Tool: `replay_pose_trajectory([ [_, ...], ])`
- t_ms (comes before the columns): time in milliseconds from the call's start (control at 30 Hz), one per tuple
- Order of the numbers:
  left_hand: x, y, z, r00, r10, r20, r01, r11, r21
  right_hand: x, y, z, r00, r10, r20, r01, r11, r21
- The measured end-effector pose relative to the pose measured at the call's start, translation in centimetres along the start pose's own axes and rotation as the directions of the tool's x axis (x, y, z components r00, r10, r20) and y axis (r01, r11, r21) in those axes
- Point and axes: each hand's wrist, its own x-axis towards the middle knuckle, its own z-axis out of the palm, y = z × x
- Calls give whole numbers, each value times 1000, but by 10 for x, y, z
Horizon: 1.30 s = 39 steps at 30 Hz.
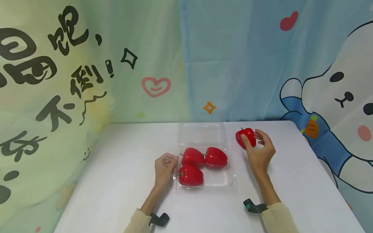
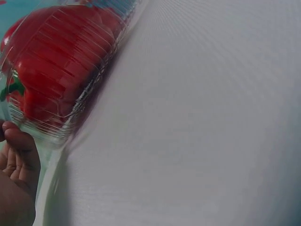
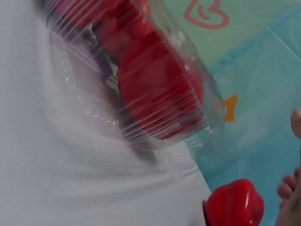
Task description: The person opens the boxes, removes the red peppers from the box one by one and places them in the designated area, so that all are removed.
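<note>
A clear plastic clamshell container (image 1: 217,179) lies with its lid (image 1: 202,134) folded back, and red bell peppers (image 1: 190,175) sit in its left and back parts. At its left rim my left hand (image 1: 164,168) pinches the edge between thumb and curled fingers; the left wrist view shows those fingertips (image 2: 14,132) at the rim below a pepper's green stem. Another red bell pepper (image 1: 239,139) rests on the table right of the lid. My right hand (image 1: 259,153) is around it, thumb in front and fingers to its right; the right wrist view shows space between hand and pepper (image 3: 235,202).
A white table (image 1: 122,161) holds everything, its far edge against a printed curtain (image 1: 221,64) with hearts, lettering and a cartoon animal. Dark wrist devices (image 1: 159,220) are worn near both cream sleeves (image 1: 279,218).
</note>
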Motion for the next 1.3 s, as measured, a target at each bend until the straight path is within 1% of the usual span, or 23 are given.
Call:
replay_pose_trajectory([
  [33,0,0,0,1000,2,-1,-2,1000,3,-1,0,-1,998,-49,49,48,999,13],
  [67,0,0,0,1000,1,-1,-1,1000,6,-1,-1,-2,990,-96,103,93,995,32],
  [100,0,1,0,1000,1,-2,-1,1000,10,-2,-2,-3,977,-138,159,132,990,48],
  [133,0,1,0,1000,3,-2,-3,1000,11,-4,-3,-4,960,-176,217,166,984,64],
  [200,0,1,0,1000,1,-1,-1,1000,18,-7,-5,-5,919,-232,320,219,973,75],
  [267,-1,2,0,1000,-7,0,7,1000,18,-10,-8,-5,875,-260,409,250,965,78],
  [367,-1,3,0,1000,-14,-4,14,1000,10,-13,-13,-4,814,-282,508,286,956,73],
  [467,-1,4,0,1000,-19,-6,19,1000,1,-17,-17,-2,769,-278,576,294,953,68],
  [533,-1,4,0,1000,-23,-7,23,1000,-1,-19,-18,-1,748,-266,608,290,955,61],
  [700,-1,0,1,1000,-26,-9,26,1000,10,-25,-17,-1,717,-251,650,294,955,45],
  [933,-2,-2,1,999,-32,-17,32,999,8,-31,-17,1,692,-239,681,304,952,25],
  [1100,-2,-1,1,1000,-28,-10,28,1000,-5,-33,-16,3,675,-265,688,384,923,-22],
  [1200,-2,-1,1,1000,-17,1,17,1000,-13,-33,-15,5,670,-284,686,427,903,-43],
  [1300,-2,0,1,1000,-13,5,13,1000,-16,-34,-13,7,668,-292,685,451,891,-60],
])
